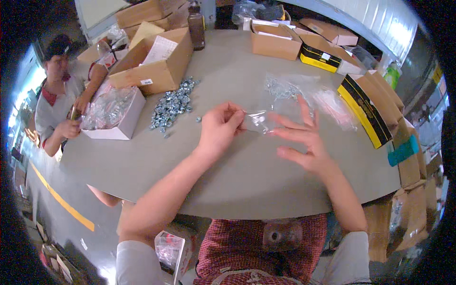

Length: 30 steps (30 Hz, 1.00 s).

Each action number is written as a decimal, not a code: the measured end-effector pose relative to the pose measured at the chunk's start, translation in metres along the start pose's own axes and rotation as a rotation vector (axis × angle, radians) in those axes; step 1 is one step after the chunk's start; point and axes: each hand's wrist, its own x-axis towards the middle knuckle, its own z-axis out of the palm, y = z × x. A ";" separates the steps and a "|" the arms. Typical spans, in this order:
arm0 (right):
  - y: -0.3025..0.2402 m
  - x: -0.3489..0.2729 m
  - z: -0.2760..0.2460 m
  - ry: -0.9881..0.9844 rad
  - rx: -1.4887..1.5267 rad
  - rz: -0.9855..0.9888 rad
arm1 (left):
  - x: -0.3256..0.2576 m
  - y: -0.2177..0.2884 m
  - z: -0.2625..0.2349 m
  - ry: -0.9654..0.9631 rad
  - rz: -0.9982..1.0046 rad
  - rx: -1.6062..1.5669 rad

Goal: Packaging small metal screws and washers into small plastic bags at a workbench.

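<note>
My left hand [221,124] pinches one end of a small clear plastic bag [258,121] above the middle of the table. What lies inside the bag is too small to make out. My right hand [304,140] has its fingers spread, with the fingertips beside the bag's other end. Beyond that hand lies a pile of thin silvery screws [281,88] on clear plastic. A stack of flat clear bags [335,107] rests to its right. Left of my left hand is a heap of shiny metal nuts [172,105], with one loose nut [198,119] apart from it.
A white box of filled bags [114,111] and a large cardboard box [156,61] stand on the grey table [228,175] at left. A person [61,95] sits beyond them. Cardboard boxes [275,42] line the back; a black-and-yellow box [368,111] stands at right.
</note>
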 end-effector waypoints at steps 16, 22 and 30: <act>0.018 0.219 0.078 -0.013 0.567 0.005 | -0.012 -0.013 0.018 0.008 0.219 0.353; 0.049 0.316 0.186 -0.236 0.549 0.167 | -0.018 -0.008 0.012 -0.090 0.186 0.251; 0.030 0.294 0.191 -0.330 0.537 -0.128 | -0.021 -0.001 0.009 -0.174 0.053 0.007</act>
